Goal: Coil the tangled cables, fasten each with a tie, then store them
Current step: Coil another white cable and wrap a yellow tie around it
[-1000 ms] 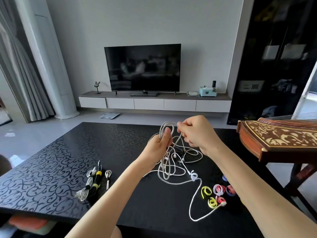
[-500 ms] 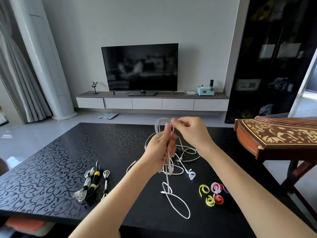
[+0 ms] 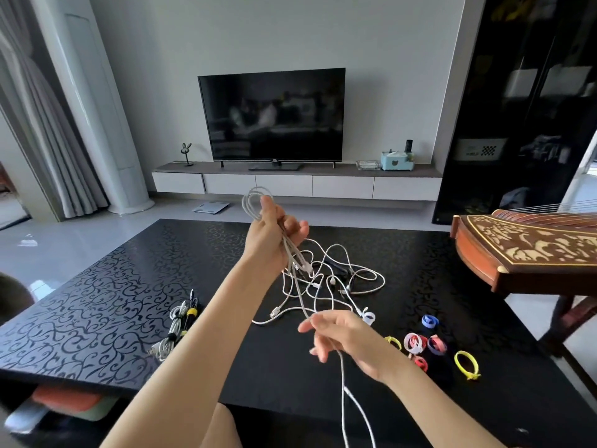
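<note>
Left hand [image 3: 271, 234]: raised above the tangle [image 3: 329, 279], with the thumb pointing up and the fingers curled round a bunch of white cable strands, which it grips firmly.
Coil [image 3: 255, 202]: several white loops stand up out of the top of the left fist, higher than the tangle. The rest of the gathered strands hang from under the fist down towards it.
Right hand [image 3: 342, 334]: on the near side of the tangle and lower than the left hand. Its fingers are loosely spread and only lightly bent.
White cable [image 3: 341, 376]: one strand runs from the left fist down to the right hand. It passes across the palm side and comes out below the fingers, then trails off towards the viewer. I cannot tell whether any finger pinches it or it only lies across the hand.
Tangle: loose white cables with a few dark plugs, lying in a heap on the black patterned table [image 3: 97, 302].
Ties [image 3: 420, 342]: small coloured loops lie right of the tangle and a little nearer. They are pink, red and yellow, with a blue one [image 3: 429, 321] closest to it.
Tied bundle [image 3: 176, 328]: cables already coiled, lying well to the left of the tangle.
</note>
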